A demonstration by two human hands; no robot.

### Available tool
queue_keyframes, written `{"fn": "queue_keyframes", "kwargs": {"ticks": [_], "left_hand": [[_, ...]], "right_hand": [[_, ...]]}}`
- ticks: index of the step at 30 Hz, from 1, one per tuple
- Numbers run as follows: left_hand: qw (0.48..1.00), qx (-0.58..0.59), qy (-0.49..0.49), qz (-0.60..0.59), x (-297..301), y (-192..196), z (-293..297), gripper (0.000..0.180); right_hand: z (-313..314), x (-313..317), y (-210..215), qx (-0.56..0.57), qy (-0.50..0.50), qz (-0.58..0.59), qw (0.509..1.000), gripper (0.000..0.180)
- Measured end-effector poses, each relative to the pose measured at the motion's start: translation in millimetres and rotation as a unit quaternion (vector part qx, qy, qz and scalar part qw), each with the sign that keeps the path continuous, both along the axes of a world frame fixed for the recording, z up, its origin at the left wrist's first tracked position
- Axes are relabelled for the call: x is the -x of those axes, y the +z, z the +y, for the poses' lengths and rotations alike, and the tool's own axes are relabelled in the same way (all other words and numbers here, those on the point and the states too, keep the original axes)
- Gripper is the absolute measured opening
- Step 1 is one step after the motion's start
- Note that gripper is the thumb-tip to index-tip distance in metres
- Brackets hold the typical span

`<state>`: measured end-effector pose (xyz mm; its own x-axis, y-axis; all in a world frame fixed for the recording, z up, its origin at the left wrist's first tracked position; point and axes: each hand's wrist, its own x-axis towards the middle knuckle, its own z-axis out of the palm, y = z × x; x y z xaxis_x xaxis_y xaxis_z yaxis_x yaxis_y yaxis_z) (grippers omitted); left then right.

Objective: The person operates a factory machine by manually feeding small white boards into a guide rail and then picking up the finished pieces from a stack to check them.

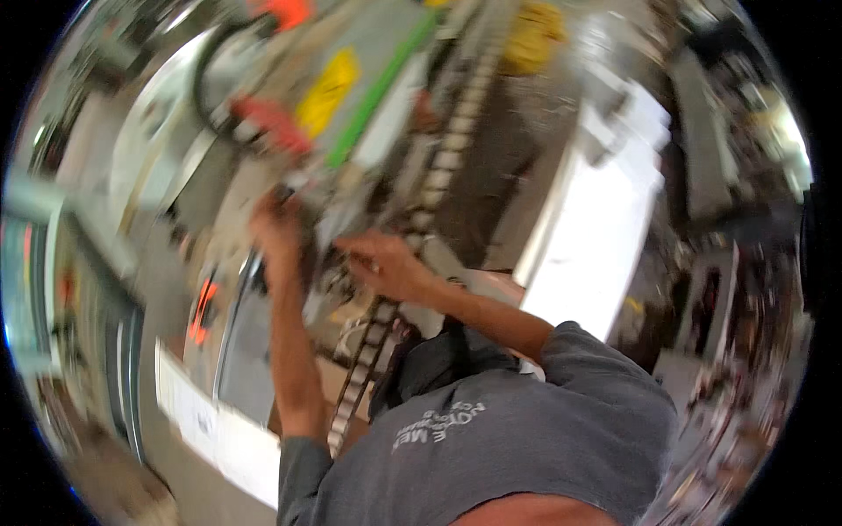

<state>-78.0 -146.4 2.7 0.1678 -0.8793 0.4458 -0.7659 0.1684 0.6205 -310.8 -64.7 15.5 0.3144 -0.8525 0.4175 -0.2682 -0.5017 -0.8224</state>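
Note:
My left hand is closed, with a small dark object showing at its fingers. The blur hides what kind of thing it is. To its right, my right hand has its fingers bent together, their tips beside a pale grey, shiny piece. Whether those fingers grip that piece is smeared by motion. Both hands are over a machine with a segmented, chain-like strip that runs diagonally past my right hand. Just beyond my left hand is a red part.
A green bar and a yellow label lie on the machine ahead. White flat sheets or boxes are stacked at my right. A yellow bundle is far ahead. An orange-marked item sits left of my left forearm.

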Motion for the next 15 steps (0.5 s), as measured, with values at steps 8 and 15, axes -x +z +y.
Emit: {"fn": "queue_keyframes", "kwargs": {"ticks": [8, 15], "left_hand": [[0.999, 0.036, -0.017, -0.025, 34, -1, 136, 0.015], [0.995, -0.058, 0.023, 0.074, 79, 16, 158, 0.013]], "right_hand": [[38, 325, -17, -0.057, -0.403, 0.106, 0.907, 0.038], [-36, 497, 8, 0.036, -0.486, 0.463, 0.741, 0.054]]}}
